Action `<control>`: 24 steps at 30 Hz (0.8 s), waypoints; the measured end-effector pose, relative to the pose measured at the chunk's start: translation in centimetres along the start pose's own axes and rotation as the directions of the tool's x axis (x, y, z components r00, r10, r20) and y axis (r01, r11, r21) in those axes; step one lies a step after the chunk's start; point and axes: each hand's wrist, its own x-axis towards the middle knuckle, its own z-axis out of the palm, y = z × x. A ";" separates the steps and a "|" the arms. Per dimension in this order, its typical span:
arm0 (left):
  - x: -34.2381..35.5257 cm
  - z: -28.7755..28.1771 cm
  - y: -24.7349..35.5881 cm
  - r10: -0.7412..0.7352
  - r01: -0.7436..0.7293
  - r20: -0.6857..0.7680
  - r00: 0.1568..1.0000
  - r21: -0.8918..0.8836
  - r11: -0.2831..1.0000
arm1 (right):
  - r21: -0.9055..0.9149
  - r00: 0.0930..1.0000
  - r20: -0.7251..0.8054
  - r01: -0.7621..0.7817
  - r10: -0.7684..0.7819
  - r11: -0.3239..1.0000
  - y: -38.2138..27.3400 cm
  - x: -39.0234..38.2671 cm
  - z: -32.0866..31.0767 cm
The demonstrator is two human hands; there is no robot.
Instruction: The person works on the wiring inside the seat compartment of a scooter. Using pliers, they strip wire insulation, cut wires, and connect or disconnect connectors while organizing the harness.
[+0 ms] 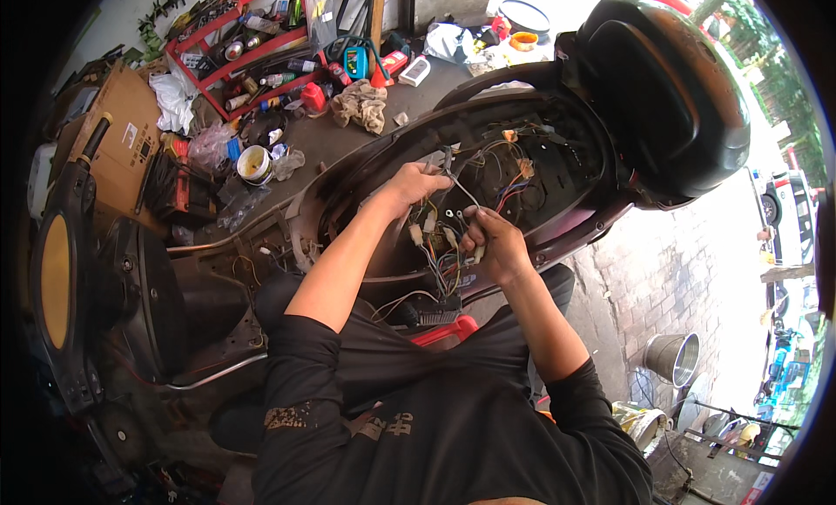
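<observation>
Over the opened body of a scooter [374, 161], both my hands work among its wiring. My left hand [418, 185] is closed in a pinch at the end of a thin grey strand [466, 190], which looks like a wire. The other end of the strand runs into the closed fingers of my right hand [495, 239]. Just below hangs a bundle of coloured wires [444, 270] with white connectors [416, 235], leading down to a black finned box [437, 313]. More loose wires [514, 183] lie in the cavity behind. My fingers hide the exact grip points.
A black top box [666, 96] stands at the scooter's rear, on the right. The handlebar end [57, 279] is at far left. Beyond the scooter are a red rack [213, 57] of bottles, a white tub [254, 164] and a cardboard box [117, 144]. A metal bucket [672, 359] sits at right.
</observation>
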 end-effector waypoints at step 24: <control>-0.7 0.4 -1.2 0.035 -0.041 -0.039 0.999 -0.182 0.982 | -0.499 0.983 0.074 0.185 -0.170 0.847 -2.7 9.1 0.7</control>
